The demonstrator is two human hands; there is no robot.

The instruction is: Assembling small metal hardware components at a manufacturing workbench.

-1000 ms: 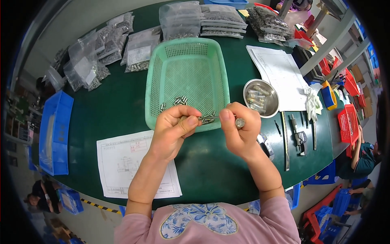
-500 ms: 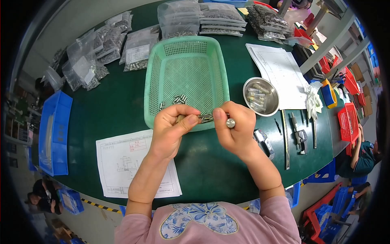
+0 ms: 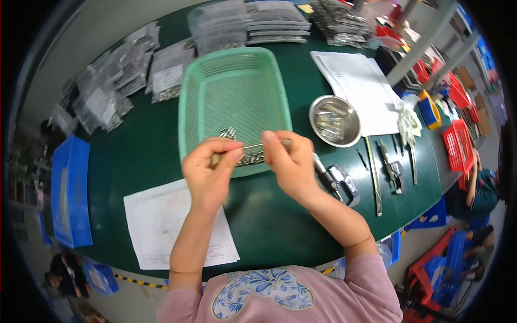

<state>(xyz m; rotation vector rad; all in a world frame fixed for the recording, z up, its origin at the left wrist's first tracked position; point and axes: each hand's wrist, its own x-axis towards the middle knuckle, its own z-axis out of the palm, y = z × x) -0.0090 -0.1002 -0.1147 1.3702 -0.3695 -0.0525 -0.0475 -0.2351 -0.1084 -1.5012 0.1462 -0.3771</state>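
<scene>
My right hand [image 3: 291, 164] is closed around a thin metal rod [image 3: 252, 146], which has a thicker, rounded metal end beside the knuckles. The rod's other end reaches the fingertips of my left hand [image 3: 206, 169], closed in a pinch; whatever small thing they hold is hidden. Both hands are over the near side of a green plastic basket [image 3: 237, 91]. Small cylindrical metal parts [image 3: 229, 132] lie in its near end, and more of them show below the rod between my hands.
Right of the basket stands a steel bowl [image 3: 313, 126] with clear tubes. Micrometers [image 3: 344, 185], a steel ruler [image 3: 374, 177] and papers [image 3: 361, 91] lie nearby. A drawing sheet [image 3: 156, 226] is at the near left, a blue bin [image 3: 70, 188] far left. Bagged metal parts [image 3: 277, 24] line the back.
The whole view has shifted, so the table things sit further left. My hands have turned a little, and more of the rod shows between them. The micrometer by my right wrist is more exposed.
</scene>
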